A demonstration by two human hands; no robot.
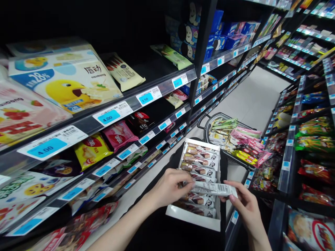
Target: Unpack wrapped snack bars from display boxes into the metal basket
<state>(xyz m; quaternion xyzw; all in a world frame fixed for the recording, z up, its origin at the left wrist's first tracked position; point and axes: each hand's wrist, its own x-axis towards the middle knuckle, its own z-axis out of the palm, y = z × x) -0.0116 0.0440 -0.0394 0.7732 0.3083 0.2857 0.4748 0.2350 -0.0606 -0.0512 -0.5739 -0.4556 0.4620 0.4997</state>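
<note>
A person's left hand pinches one end of a wrapped bar; the right hand grips the other. The bar lies across an open white box of similar bars, overhanging its right edge. Beyond the box's far right corner sits a filled basket.

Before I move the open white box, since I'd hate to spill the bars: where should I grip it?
Probably the long sides of the white box, from left and right together: it is longer than wide and open on top, with wrapped bars lying crosswise inside.
</note>
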